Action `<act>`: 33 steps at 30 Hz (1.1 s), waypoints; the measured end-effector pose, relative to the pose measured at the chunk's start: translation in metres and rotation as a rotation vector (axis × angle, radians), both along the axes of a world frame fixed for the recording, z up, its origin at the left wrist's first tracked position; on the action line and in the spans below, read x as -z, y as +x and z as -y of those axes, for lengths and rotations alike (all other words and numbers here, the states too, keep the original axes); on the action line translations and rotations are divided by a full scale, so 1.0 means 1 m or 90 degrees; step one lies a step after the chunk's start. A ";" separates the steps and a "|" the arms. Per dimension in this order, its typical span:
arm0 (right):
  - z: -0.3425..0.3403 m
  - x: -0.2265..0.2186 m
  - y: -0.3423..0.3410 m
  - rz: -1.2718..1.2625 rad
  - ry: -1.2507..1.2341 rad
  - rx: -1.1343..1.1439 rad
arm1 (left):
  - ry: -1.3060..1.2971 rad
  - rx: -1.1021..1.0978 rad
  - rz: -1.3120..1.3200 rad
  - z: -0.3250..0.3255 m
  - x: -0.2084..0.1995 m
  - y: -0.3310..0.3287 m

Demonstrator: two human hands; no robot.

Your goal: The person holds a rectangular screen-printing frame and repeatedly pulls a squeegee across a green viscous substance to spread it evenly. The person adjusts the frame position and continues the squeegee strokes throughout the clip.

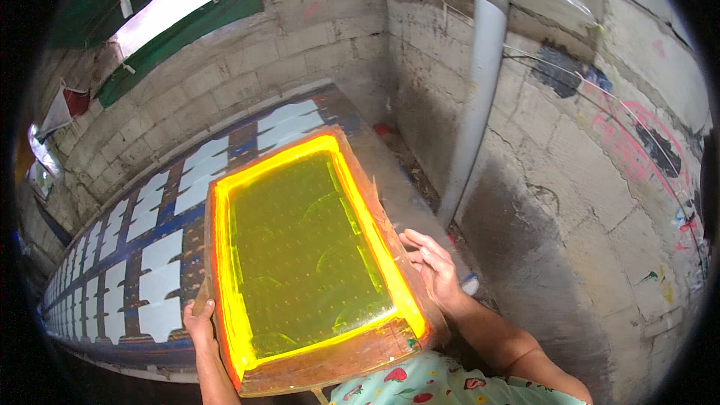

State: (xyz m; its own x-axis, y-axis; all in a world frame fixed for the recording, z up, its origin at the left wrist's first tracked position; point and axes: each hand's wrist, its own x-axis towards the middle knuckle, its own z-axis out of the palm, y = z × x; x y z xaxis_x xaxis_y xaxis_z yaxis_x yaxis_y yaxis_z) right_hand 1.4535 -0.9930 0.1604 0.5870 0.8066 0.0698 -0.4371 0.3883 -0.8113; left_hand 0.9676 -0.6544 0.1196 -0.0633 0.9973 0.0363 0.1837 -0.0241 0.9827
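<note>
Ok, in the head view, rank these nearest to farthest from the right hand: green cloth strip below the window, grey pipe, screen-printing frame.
1. Screen-printing frame: immediately left of the right hand.
2. Grey pipe: beyond the hand, slightly right.
3. Green cloth strip: farthest, upper left.

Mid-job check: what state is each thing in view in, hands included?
Framed screen: see-through, bright yellow along its border.
Left hand: closed on the screen's left edge.
Right hand: fingers loosely bent at the screen's right edge; grip unclear.
White pieces: laid flat in rows.
Table: partly covered by the white pieces.
Green cloth: hung along the bright opening.
Grey pipe: standing upright.
</note>
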 end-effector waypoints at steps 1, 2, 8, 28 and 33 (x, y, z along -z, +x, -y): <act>0.023 -0.001 0.014 0.006 -0.006 -0.006 | 0.003 -0.011 -0.021 0.020 -0.003 0.013; 0.045 -0.004 0.029 0.020 -0.005 -0.002 | 0.008 -0.023 -0.041 0.041 -0.006 0.027; 0.150 -0.008 0.105 0.054 -0.026 0.020 | 0.006 -0.008 -0.030 0.147 -0.034 0.101; 0.018 -0.066 0.315 0.112 -0.085 -0.218 | -0.014 -0.262 -0.055 0.223 -0.083 0.229; -0.051 -0.033 0.340 -0.001 -0.059 -0.292 | 0.010 -0.325 -0.156 0.209 -0.130 0.259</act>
